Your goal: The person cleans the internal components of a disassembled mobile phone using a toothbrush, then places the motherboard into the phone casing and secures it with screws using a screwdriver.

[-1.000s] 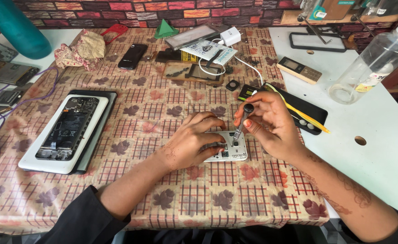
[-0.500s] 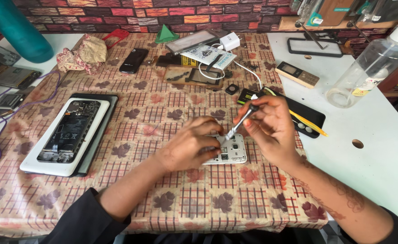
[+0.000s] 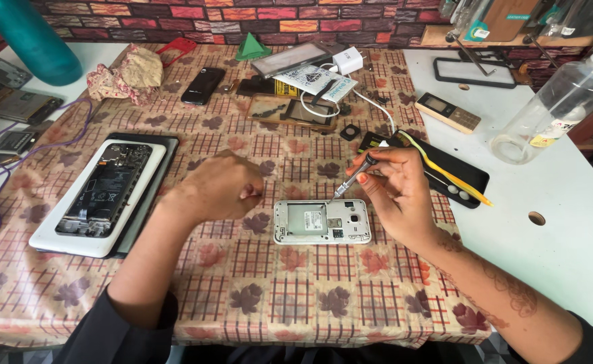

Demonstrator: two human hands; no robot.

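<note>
A small white phone [image 3: 322, 222] lies back-up and opened on the patterned tablecloth [image 3: 256, 296], its inner frame exposed. My right hand [image 3: 394, 195] holds a thin screwdriver [image 3: 352, 178], tip angled down toward the phone's upper right edge, just above it. My left hand [image 3: 219, 185] is lifted off to the left of the phone, fingers loosely curled, thumb and fingertips pinched together; whether something tiny is between them I cannot tell.
An opened tablet [image 3: 101, 195] on a dark mat lies at left. A black tray [image 3: 445, 175] with a yellow tool sits behind my right hand. Phones, a charger [image 3: 348, 62], a green pick [image 3: 253, 47], a teal bottle [image 3: 30, 37] and a clear plastic bottle [image 3: 559, 108] crowd the back.
My left hand has come off the white phone and moved left, uncovering it. The screwdriver in my right hand has lifted slightly from the phone.
</note>
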